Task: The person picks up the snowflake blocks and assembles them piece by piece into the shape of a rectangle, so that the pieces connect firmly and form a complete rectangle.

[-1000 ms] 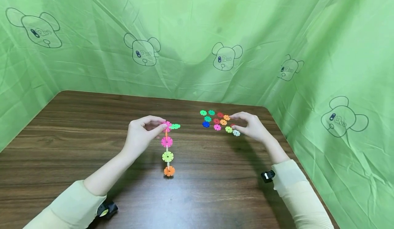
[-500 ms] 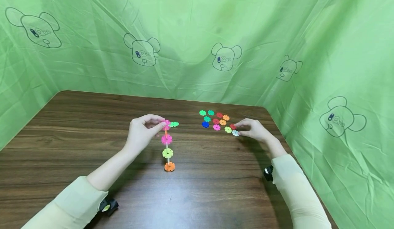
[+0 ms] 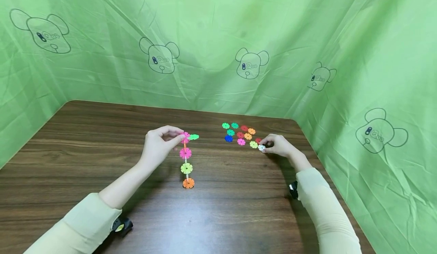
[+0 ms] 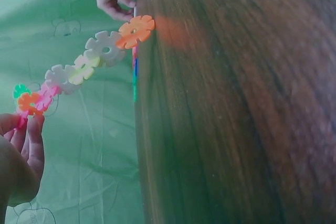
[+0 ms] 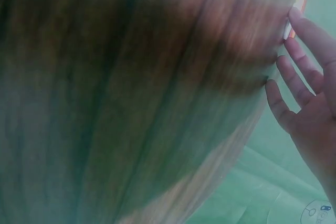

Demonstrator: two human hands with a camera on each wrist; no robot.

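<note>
Thumb and fingers of my left hand [image 3: 158, 145] pinch the top pink disc of a chain of interlocking snowflake discs [image 3: 186, 168]. The chain hangs down to an orange disc [image 4: 136, 31] at its lower end; pink, yellow-green and white ones sit between. A green disc [image 3: 193, 136] juts sideways from the top. At the right, my right hand [image 3: 278, 145] pinches a white snowflake disc [image 3: 261, 147] between thumb and forefinger at tabletop level. In the right wrist view only this disc's edge shows by the fingertips. A red disc [image 3: 258, 141] lies partly hidden just behind it.
Loose snowflake discs lie flat in a cluster left of my right hand, among them a blue one [image 3: 228, 138], a pink one [image 3: 241, 142] and a yellow-green one [image 3: 253, 144]. The brown wooden table [image 3: 218, 216] is backed by a green curtain [image 3: 205, 56].
My right hand has moved from the orange and red discs toward the near side, and its fingers have closed on the white disc. The left hand has lifted the chain slightly.
</note>
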